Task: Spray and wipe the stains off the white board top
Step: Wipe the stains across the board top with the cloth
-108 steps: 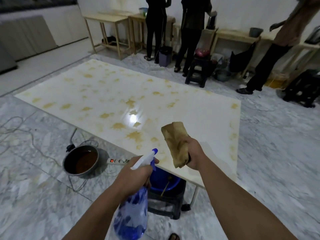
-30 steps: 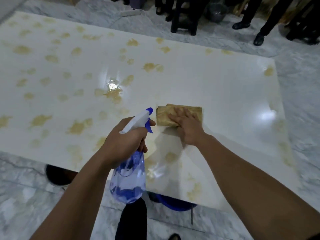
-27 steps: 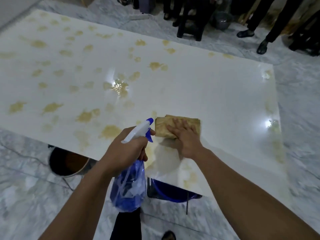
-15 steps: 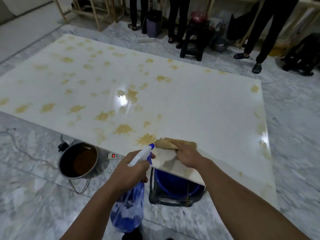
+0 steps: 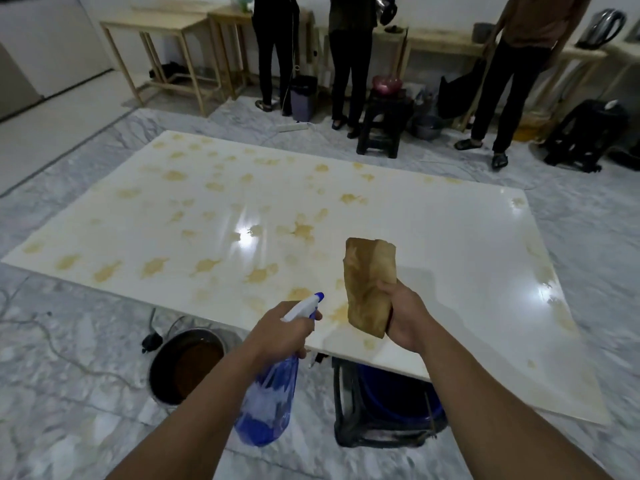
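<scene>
Cloth (image 5: 370, 287), pressed on the board's (image 5: 433, 237) near edge half a second ago, is now lifted clear in the right hand's (image 5: 403, 315) grip, while the left hand (image 5: 280, 329) grips the bottle (image 5: 268, 396), so that wipe looks finished and many stains (image 5: 301, 230) remain.

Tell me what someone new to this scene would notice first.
The big white board lying low across the marble floor, spattered with yellow-brown stains, thickest on its left and middle. In front, the right hand holds a stained brown cloth up off the board, while the left hand grips a blue spray bottle. A pot of brown liquid sits on the floor at near left.
</scene>
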